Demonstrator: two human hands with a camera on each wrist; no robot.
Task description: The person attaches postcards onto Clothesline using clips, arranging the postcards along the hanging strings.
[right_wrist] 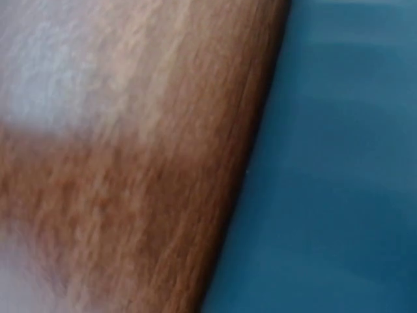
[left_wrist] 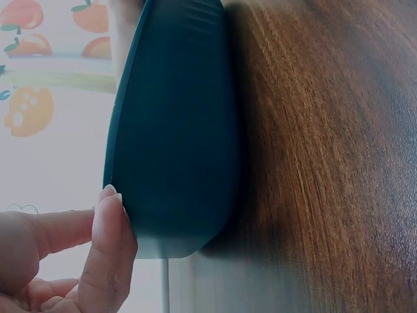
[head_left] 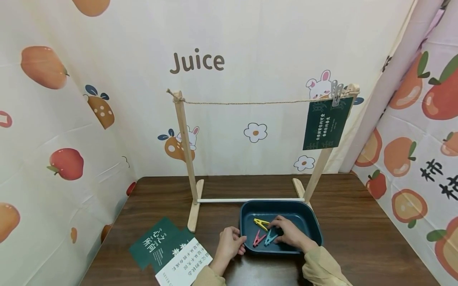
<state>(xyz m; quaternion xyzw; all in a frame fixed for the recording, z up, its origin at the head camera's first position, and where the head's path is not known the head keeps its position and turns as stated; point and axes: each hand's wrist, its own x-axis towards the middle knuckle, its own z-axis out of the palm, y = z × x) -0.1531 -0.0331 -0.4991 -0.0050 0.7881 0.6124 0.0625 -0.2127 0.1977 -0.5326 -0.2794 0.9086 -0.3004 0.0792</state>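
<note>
In the head view, a dark blue tray (head_left: 307, 216) holds a yellow clothespin (head_left: 261, 224), a pink clothespin (head_left: 258, 238) and a blue clothespin (head_left: 270, 237). My right hand (head_left: 289, 232) reaches into it, thumb and index finger apart beside the blue clothespin; whether they touch it is hard to tell. With thumb and finger, my left hand (left_wrist: 98, 254) pinches the tray's rim at its left side. A grey clothespin (head_left: 336, 93) holds a dark green card (head_left: 326, 127) on a string (head_left: 247, 103). The right wrist view shows only blurred tray wall and table.
Behind the tray stands a wooden frame (head_left: 186, 147) with a white crossbar (head_left: 232, 200) and the string along its top. Dark green cards (head_left: 154, 242) and a white card (head_left: 186, 264) overlap on the brown table (head_left: 358, 238), left of my left hand. Printed curtains surround the table.
</note>
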